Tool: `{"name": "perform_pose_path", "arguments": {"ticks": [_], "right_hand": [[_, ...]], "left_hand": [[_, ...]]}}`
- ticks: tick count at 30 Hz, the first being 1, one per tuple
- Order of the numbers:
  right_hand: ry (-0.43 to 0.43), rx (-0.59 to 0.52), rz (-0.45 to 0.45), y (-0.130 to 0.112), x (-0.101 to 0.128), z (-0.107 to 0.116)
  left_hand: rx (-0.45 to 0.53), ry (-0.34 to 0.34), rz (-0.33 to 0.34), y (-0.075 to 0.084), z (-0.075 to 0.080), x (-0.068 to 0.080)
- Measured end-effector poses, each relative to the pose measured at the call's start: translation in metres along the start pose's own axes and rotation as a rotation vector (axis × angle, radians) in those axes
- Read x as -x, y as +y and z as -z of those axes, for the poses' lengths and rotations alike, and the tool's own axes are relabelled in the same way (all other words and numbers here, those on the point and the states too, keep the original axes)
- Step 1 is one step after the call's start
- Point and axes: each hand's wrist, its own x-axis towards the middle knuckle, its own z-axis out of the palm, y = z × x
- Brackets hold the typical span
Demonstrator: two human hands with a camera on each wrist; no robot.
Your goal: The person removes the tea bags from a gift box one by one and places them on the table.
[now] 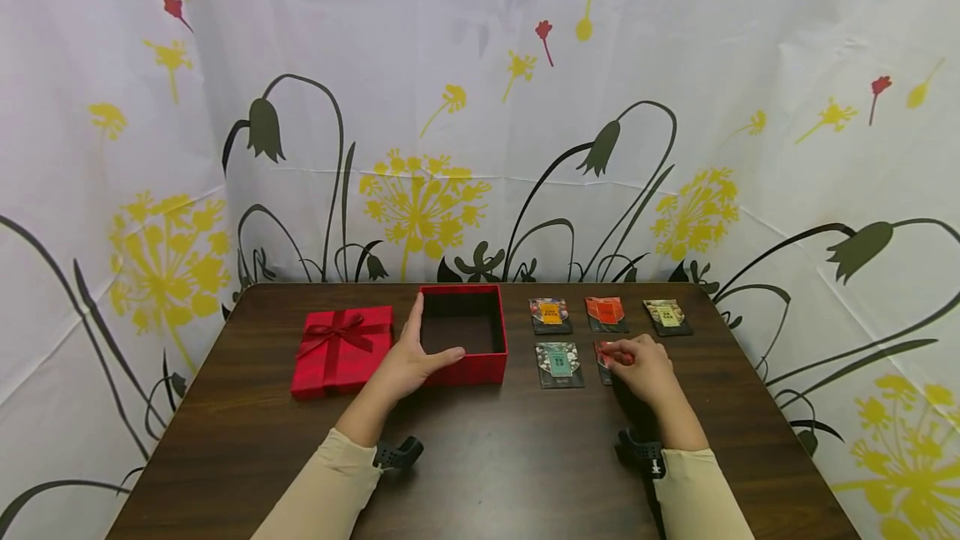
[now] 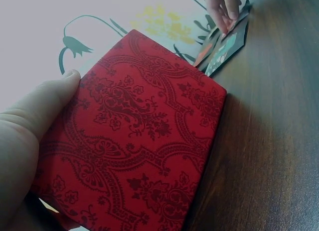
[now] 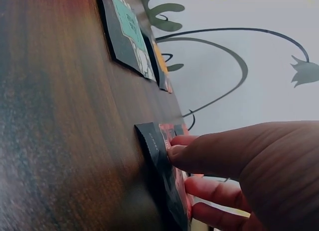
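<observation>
1. The open red patterned cardboard box (image 1: 463,336) is gripped at its near left corner by the left hand (image 1: 411,361), thumb along the front wall.
2. A small dark packet with a red label (image 1: 604,359) is pinched at its edge by the right hand (image 1: 643,367), on the dark wooden table (image 1: 487,457).
3. The red ribboned lid (image 1: 341,348) lies just left of the box.

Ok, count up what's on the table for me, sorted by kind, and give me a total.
Open red box: 1, gripped by the left hand
Red lid with a bow: 1
Small packets: 5 (yellow-label, orange, tan, teal, and a red packet pinched by the right hand)
Total: 7
</observation>
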Motion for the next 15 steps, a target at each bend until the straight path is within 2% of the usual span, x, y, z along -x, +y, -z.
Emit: {"name": "perform_pose_path", "arguments": {"ticks": [15], "right_hand": [[-0.006, 0.039, 0.015, 0.0017, -0.0018, 0.0005]], "left_hand": [[-0.007, 0.002, -0.004, -0.0002, -0.0002, 0.0001]]}}
